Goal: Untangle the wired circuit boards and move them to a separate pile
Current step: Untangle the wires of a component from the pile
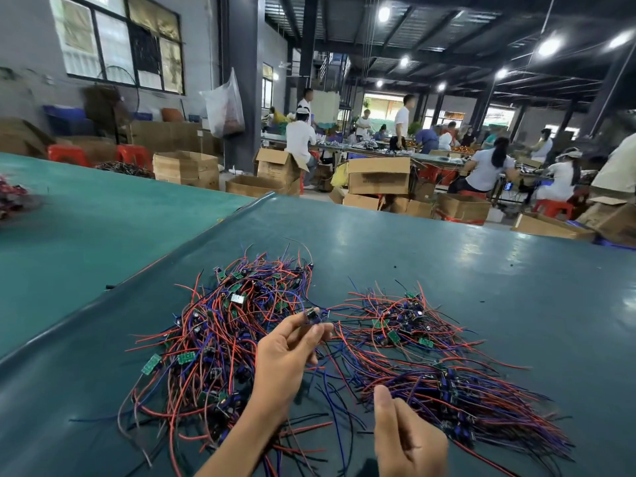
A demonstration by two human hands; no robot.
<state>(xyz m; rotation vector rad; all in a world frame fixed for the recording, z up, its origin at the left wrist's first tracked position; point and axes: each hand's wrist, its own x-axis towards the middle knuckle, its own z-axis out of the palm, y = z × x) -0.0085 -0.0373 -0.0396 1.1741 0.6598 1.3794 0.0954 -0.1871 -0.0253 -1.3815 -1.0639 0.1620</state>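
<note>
While the left hand (289,359) pinches a small dark wired circuit board (315,315) at its fingertips, held up between the two heaps in the head view, its leads seem to trail down-left into the big tangled pile of red, blue and black wires (220,339). The flatter combed-out pile of wired boards (447,376) lies right of the grip, nearer the right hand (409,438). That hand's fingers are curled, thumb up, and I can't tell if it's got a wire.

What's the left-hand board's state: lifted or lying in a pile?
Lifted: the left hand pinches the board clear of the table. Untangled or not: cannot tell.
</note>
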